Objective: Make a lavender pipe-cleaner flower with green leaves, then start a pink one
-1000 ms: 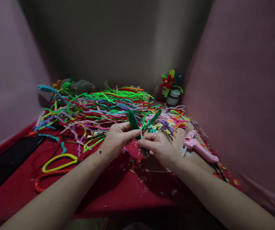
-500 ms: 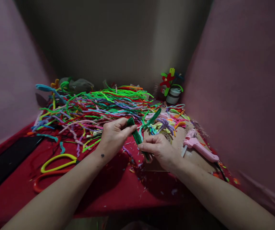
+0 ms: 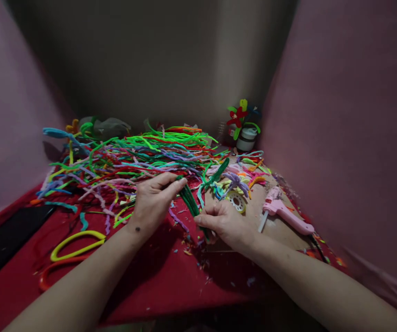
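A flat strip of dark green pipe cleaners (image 3: 189, 199) is stretched slantwise between my two hands above the table. My left hand (image 3: 155, 198) pinches its upper end between thumb and fingers. Lower down, my right hand (image 3: 223, 222) grips the other end, and its curled fingers partly hide it. Just beyond the strip, another dark green pipe cleaner piece (image 3: 218, 171) lies near a purple pipe cleaner flower (image 3: 236, 183). Close behind my right hand is a white tape spool (image 3: 236, 201).
A large heap of coloured pipe cleaners (image 3: 139, 152) covers the back. Yellow-and-red-handled scissors (image 3: 77, 246) lie at left, beside a black flat object (image 3: 11, 240). A pink glue gun (image 3: 285, 212) rests on cardboard (image 3: 254, 230) at right. Pipe cleaner flowers (image 3: 237, 116) stand by a lidded container (image 3: 247, 139).
Both hands have moved slightly left in view, and more of the green strip shows between them. The tape spool is less covered by my right hand. The view has shifted a little.
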The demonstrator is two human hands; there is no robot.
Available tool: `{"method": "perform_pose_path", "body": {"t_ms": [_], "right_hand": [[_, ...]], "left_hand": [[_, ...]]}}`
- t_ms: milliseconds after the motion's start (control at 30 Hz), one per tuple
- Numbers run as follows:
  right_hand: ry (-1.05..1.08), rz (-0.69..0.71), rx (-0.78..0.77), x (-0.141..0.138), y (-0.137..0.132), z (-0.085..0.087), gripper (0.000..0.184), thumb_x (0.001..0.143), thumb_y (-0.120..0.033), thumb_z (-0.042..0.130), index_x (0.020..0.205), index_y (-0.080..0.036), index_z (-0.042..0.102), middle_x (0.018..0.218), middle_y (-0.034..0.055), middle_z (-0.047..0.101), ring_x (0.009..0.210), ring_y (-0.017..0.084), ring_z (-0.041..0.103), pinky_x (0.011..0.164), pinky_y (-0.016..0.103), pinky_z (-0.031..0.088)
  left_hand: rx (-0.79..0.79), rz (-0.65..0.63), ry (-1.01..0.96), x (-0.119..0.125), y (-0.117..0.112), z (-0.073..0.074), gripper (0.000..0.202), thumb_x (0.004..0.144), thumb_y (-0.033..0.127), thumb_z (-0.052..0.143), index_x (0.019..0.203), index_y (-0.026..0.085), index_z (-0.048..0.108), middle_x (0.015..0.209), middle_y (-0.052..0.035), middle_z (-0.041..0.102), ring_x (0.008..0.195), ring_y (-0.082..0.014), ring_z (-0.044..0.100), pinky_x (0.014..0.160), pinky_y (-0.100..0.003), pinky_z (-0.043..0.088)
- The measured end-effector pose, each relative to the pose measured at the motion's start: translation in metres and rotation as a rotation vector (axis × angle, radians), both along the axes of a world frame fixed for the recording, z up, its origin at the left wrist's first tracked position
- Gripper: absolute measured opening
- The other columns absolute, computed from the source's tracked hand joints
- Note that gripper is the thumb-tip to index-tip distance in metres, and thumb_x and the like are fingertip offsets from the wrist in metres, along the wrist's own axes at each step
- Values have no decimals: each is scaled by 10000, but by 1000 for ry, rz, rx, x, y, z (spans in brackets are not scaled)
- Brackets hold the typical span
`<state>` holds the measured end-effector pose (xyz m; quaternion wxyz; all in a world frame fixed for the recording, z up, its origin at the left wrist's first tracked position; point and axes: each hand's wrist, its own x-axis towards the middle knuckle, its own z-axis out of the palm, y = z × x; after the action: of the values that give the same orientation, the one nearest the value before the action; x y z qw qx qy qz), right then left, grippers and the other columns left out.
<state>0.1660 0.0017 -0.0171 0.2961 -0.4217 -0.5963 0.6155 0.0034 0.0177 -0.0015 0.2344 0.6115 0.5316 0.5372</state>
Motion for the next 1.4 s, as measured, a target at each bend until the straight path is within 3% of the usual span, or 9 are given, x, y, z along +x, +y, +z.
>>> {"method": "perform_pose_path", "body": {"t_ms": [200,333,467,567,700,867,1067,1233,1400], "right_hand": [[-21,-10,7,-1,-2,0,255,738,-195,555,488,-156,523,338,-57,451,301,50,377,334,178,251],[41,-74,11,0,-1,0,273,750,-236,561,494,-152,518,364,-52,468,330,50,404,362,174,284],[98,-130,-4,1,1,0,305,749,-305,574,495,-147,512,394,-42,490,346,51,423,380,175,307],[90,-132,2,2,1,-1,314,749,-327,572,498,-147,515,402,-39,492,355,53,426,384,179,308],[96,-109,-3,2,1,-3,275,744,-323,574,539,-144,540,433,-30,520,379,59,442,403,184,316],[136,-62,-29,2,1,-4,218,722,-266,563,542,-145,546,464,-12,564,389,63,447,411,191,323],[40,-41,-19,2,-1,-5,215,697,-193,551,488,-142,544,424,-19,538,377,58,427,395,184,308],[311,-65,-110,0,-1,-11,232,724,-354,616,686,-125,614,557,20,634,458,83,525,478,209,389],[331,-31,-249,2,2,-13,282,723,-381,620,729,-99,632,444,-19,559,346,52,451,380,170,319]], "left_hand": [[-108,-55,-244,-1,3,5,180,668,343,687,727,173,676,595,24,547,514,-91,440,473,-217,338],[-254,-236,-417,-2,4,7,240,697,357,667,869,190,650,562,44,509,439,-62,385,413,-192,287],[-507,-418,-401,0,4,0,213,688,350,677,653,157,594,521,43,480,400,-48,351,393,-189,241],[-598,-524,-388,6,1,-9,206,664,317,700,620,142,601,489,36,469,386,-50,328,390,-208,217],[-662,-490,-511,12,-1,-15,191,651,281,718,642,133,598,510,29,484,391,-44,339,392,-203,229],[-577,-439,-645,10,2,-9,169,650,248,731,733,168,607,505,75,427,395,-24,328,409,-169,265],[-300,-280,-525,3,2,5,188,670,277,706,809,163,651,514,64,443,405,-35,318,399,-178,254],[-267,-291,-407,6,0,2,130,706,283,670,775,178,635,533,55,460,431,-50,349,409,-181,260],[-271,-353,-362,5,-2,4,221,712,277,660,921,206,656,581,52,492,433,-43,329,406,-181,252]]}}
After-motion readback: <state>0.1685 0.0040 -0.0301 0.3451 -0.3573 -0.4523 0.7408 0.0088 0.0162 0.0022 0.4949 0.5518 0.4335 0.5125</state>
